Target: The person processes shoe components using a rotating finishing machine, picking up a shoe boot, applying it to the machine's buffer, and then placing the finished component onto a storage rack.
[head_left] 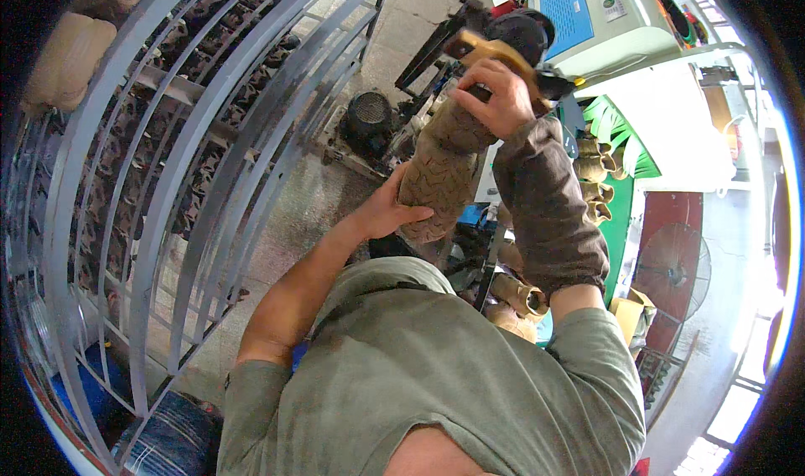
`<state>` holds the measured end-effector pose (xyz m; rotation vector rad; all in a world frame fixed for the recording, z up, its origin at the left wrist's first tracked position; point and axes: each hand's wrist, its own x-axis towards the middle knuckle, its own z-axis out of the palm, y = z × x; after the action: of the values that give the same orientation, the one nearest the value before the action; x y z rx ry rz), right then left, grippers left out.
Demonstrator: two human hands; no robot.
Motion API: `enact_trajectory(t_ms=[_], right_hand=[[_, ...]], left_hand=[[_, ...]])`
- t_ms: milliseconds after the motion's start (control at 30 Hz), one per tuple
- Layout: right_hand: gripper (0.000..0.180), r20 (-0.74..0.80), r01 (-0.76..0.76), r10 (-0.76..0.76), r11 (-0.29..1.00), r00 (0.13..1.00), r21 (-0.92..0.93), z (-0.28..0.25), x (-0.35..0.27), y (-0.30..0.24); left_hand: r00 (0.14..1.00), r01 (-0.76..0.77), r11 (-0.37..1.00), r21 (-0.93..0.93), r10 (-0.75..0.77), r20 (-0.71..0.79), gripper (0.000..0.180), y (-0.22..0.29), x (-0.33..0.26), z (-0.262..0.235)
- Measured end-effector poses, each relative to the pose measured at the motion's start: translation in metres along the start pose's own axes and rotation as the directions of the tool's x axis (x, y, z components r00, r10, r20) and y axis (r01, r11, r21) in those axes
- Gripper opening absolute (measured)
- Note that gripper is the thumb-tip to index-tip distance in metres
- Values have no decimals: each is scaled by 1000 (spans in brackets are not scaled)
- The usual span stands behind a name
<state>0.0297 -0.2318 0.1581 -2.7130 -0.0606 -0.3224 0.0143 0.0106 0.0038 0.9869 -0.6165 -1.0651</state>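
Fingers of both hands clasp a treaded brown shoe [443,174], one hand at each end.
Left hand [390,212] pinches the near end, thumb across the tread, its other fingers mostly hidden; right hand [501,103] curls over the far end, near a dark round machine part [530,33]. The long axis runs from near left to far right. A black motor [369,117] sits left of it; floor [314,195] shows toward the grey rack [237,145]; the dark sleeve [549,208] borders the right.
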Motion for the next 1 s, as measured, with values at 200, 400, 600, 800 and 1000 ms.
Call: enact_trajectory(t_ms=[200,400,600,800,1000], right_hand=[[24,15,13,-14,996,1000,92,12,-9,-5],[26,-171,28,-33,999,985,-30,24,-21,-18],[24,-269,16,-20,1000,963,-19,24,-50,-42],[23,-238,-169,198,976,951,139,35,-119,-90],[95,-207,-487,654,705,728,515,100,-231,-79]], left_hand=[[996,80,996,-35,-81,-28,87,10,-7,1],[999,34,999,31,-32,-38,89,-9,-8,-2],[996,-23,978,205,40,-79,99,-13,-24,6],[995,62,926,372,-27,-97,95,-46,-68,-7],[930,-98,36,995,359,79,66,-70,-87,-25]])
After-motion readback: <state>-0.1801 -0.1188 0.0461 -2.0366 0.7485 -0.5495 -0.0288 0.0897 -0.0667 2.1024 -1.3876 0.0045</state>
